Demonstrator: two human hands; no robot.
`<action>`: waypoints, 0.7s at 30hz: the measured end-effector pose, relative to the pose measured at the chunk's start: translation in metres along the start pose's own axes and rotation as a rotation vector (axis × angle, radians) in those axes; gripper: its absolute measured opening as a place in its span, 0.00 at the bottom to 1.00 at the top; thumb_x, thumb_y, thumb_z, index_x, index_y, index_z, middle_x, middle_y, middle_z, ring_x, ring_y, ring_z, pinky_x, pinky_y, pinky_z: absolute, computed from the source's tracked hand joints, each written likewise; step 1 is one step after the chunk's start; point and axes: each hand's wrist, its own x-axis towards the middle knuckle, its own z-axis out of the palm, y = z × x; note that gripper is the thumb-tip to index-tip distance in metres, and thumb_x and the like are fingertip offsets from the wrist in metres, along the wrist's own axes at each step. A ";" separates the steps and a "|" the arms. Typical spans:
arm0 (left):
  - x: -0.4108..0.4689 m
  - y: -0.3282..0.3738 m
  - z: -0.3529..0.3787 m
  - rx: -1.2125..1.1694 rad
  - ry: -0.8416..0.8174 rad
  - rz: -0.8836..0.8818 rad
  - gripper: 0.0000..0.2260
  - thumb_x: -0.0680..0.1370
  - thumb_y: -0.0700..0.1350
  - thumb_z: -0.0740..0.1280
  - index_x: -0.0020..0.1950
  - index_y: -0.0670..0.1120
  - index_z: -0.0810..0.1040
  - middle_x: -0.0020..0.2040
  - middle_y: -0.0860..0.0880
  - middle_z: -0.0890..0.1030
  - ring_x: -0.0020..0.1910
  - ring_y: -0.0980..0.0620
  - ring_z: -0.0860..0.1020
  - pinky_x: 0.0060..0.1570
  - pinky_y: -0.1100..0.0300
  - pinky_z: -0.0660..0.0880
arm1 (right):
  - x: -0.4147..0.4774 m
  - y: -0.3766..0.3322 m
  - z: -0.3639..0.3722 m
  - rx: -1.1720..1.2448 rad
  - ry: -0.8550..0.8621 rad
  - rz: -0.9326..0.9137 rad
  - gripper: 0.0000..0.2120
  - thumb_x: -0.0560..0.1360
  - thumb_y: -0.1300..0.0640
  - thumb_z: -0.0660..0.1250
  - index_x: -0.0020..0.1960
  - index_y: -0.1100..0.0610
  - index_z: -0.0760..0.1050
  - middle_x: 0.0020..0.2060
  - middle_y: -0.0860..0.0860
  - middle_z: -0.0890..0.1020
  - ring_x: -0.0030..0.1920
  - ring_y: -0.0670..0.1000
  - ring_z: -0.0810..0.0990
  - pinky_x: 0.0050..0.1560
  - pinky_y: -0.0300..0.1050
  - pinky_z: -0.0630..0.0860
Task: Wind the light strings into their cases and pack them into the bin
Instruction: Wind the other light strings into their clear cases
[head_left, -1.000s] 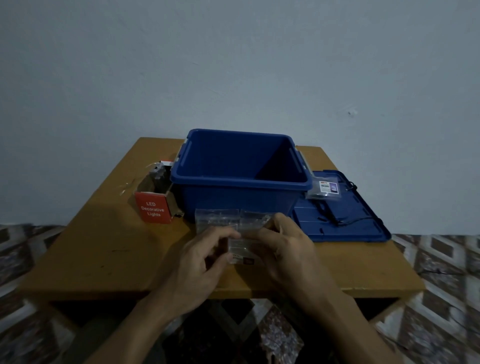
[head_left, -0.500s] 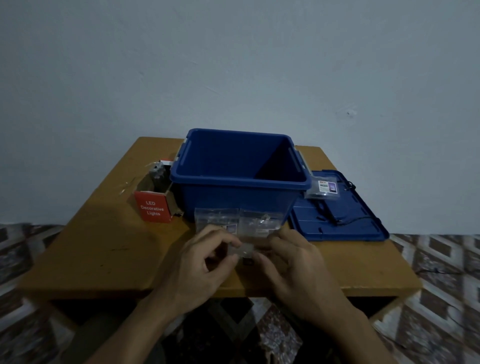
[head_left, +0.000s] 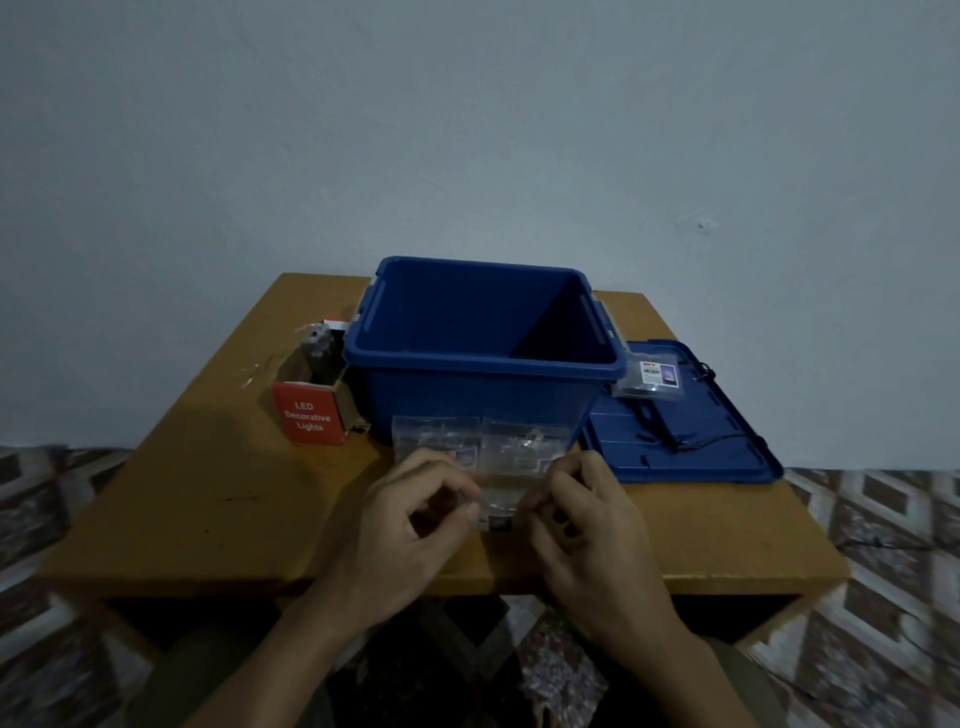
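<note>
In the head view, a wooden table (head_left: 208, 493) stands against a plain pale wall. Near its front edge, the left hand (head_left: 410, 512) and the right hand (head_left: 587, 519) hold a small clear case (head_left: 498, 499) between them. Each hand's fingers are curled, with thumb and forefinger pinching one side of the case. A small dark label at the lower edge of the case is too dim to read.

Just behind it, two more clear packets (head_left: 436, 436) lie side by side on the table, touching the front wall of the open blue bin (head_left: 467, 400). One of them carries a small purple label whose print cannot be made out.

Left of the bin, just beside it, stands an opened red carton (head_left: 310, 418) printed in white with "LED Decorative Lights"; something grey sticks up from its open top.

On the right, the bin's blue lid (head_left: 717, 457) lies flat on the table. A labelled clear case (head_left: 652, 376) rests on the lid's far end against the bin; its sticker shows a red mark and a purple picture, and the text is illegible. A thin black cord (head_left: 660, 426) trails across the lid below that case.
</note>
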 end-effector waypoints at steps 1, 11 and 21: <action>0.000 0.001 0.001 -0.012 0.010 0.005 0.07 0.77 0.50 0.67 0.47 0.49 0.82 0.50 0.55 0.79 0.54 0.52 0.79 0.48 0.69 0.72 | -0.001 -0.001 0.002 0.008 0.020 0.014 0.07 0.76 0.58 0.71 0.46 0.50 0.74 0.52 0.43 0.68 0.52 0.38 0.71 0.46 0.25 0.68; -0.006 -0.001 -0.001 -0.250 0.156 -0.187 0.17 0.73 0.55 0.70 0.58 0.51 0.75 0.52 0.55 0.80 0.54 0.52 0.79 0.51 0.62 0.77 | 0.001 -0.003 0.004 0.523 0.100 0.466 0.06 0.77 0.53 0.71 0.53 0.47 0.76 0.45 0.43 0.83 0.43 0.45 0.82 0.44 0.48 0.82; 0.002 -0.004 -0.003 -0.298 0.153 -0.335 0.10 0.75 0.52 0.71 0.54 0.50 0.83 0.49 0.54 0.86 0.49 0.54 0.83 0.48 0.56 0.80 | 0.012 0.000 -0.002 0.761 0.028 0.508 0.06 0.79 0.61 0.69 0.48 0.52 0.82 0.40 0.55 0.83 0.36 0.50 0.78 0.36 0.44 0.75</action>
